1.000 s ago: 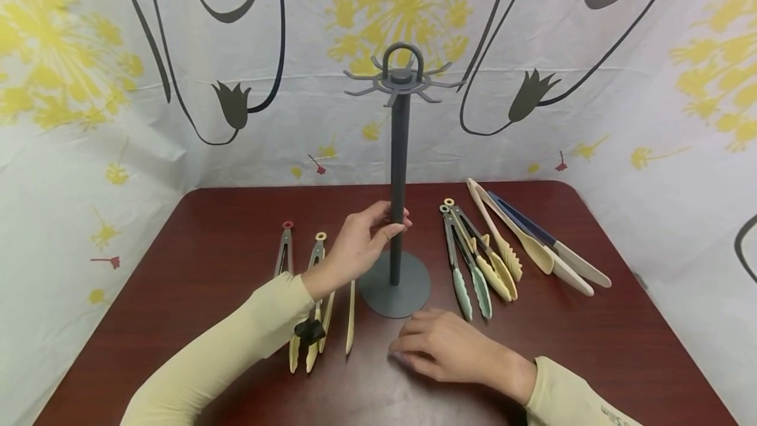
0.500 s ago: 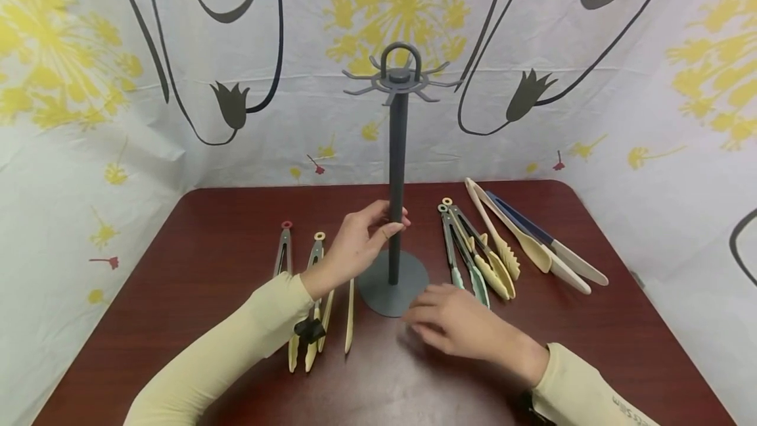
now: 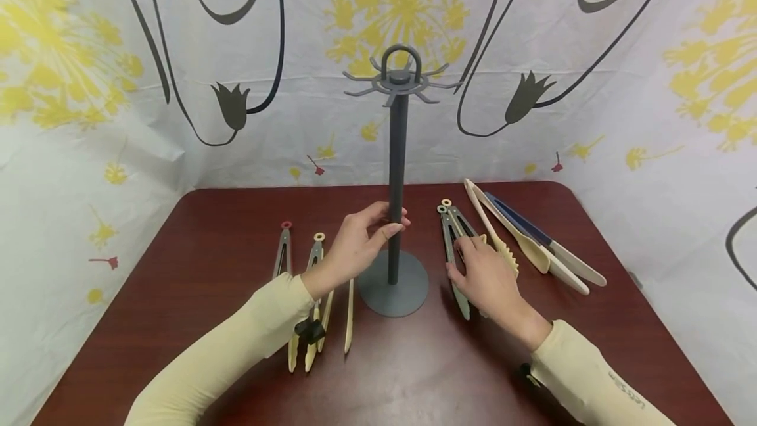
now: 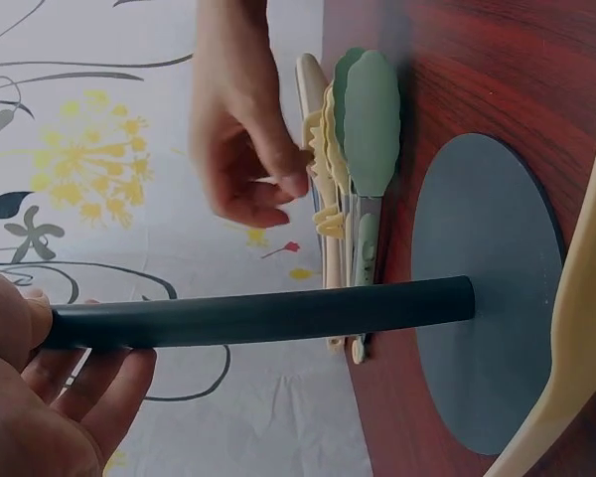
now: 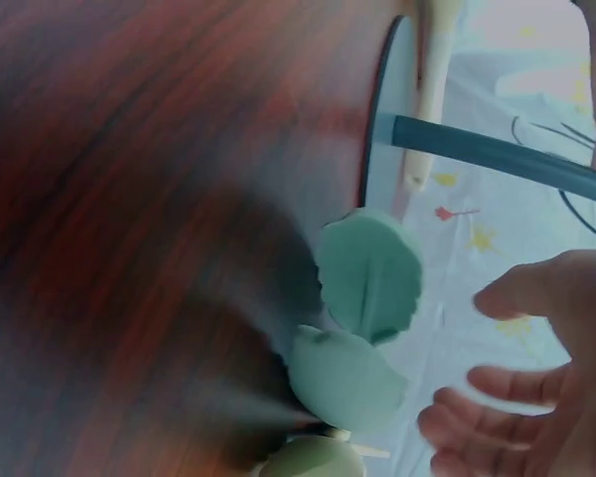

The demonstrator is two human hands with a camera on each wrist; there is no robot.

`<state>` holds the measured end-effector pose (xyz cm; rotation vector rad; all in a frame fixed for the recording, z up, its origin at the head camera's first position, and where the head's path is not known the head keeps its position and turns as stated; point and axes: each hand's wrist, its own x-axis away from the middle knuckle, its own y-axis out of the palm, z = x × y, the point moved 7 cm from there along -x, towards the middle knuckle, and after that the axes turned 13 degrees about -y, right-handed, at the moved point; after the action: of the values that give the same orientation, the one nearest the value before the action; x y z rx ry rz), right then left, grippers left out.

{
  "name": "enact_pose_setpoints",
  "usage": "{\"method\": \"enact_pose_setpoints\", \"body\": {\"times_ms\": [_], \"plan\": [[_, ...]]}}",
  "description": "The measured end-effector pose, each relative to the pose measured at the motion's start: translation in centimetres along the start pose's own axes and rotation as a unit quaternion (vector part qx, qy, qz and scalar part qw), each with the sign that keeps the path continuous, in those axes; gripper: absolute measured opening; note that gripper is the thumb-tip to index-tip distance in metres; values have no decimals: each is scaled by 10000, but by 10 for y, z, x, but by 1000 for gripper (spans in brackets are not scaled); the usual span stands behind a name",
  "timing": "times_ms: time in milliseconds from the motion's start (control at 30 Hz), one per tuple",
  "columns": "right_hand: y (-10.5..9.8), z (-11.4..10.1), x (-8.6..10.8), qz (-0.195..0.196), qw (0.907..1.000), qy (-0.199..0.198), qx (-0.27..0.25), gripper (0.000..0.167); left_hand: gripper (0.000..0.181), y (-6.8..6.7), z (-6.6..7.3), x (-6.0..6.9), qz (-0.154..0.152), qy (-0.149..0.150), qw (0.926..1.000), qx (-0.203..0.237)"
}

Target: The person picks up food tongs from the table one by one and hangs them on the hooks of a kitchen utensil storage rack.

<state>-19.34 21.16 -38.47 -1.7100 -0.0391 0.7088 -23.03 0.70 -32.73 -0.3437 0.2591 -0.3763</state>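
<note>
A dark grey hook stand is placed upright on the desk, about midway between its left and right edges, its round base flat on the wood and its ring of hooks at the top. The lower part of the pole is held by the left hand, its grip closed round it with the thumb on the near side. Just right of the base, green-tipped tongs are laid, with yellow tongs close beside them; the middle of both is covered in the head view by the right hand, which is held just above, its grip relaxed with fingers loosely bent and nothing grasped. Farther out, toward the far right corner, cream tongs and blue-handled tongs are laid slantwise. On the left side, red-ringed tongs and yellow-ringed tongs are partly hidden under the left sleeve, which is stretched across them, and a narrow pale yellow piece is seen near the base. Beyond the far edge, a flower-patterned cloth is hung.
</note>
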Motion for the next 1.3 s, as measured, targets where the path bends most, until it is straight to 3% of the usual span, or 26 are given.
{"method": "enact_pose_setpoints", "body": {"times_ms": [167, 333, 600, 767, 900, 1000, 1067, 1167, 1300], "plan": [[7, 3, 4, -229, 9969, 341, 664, 41, 22, 0, -1, 0, 16, -22, 10000, 27], [9, -2, 7, -318, 9911, 298, 1256, 51, 21, 1, -1, 0, -8, -20, 10000, 69], [19, -5, 13, -520, 9940, 351, 892, 48, 22, 4, -2, 0, 6, -30, 10000, 24], [20, -4, 14, -265, 9955, 294, 864, 52, 35, -2, -11, 6, 176, -517, 9969, -559], [20, -4, 15, -77, 9968, 199, 770, 50, 31, -9, -20, 20, 296, -1084, 9825, -1483], [18, -2, 16, -45, 9981, 273, 552, 49, 19, -7, -26, 32, -17, -1216, 9701, -2102], [17, 0, 14, -76, 9986, 386, 354, 49, 13, -1, -29, 38, -346, -1135, 9658, -2307], [17, 3, 13, -300, 9978, 584, 67, 52, 11, 10, -34, 46, -780, -931, 9629, -2408], [19, 8, 10, -826, 9927, 799, -367, 63, 13, 26, -38, 54, -1174, -430, 9582, -2572]]}}
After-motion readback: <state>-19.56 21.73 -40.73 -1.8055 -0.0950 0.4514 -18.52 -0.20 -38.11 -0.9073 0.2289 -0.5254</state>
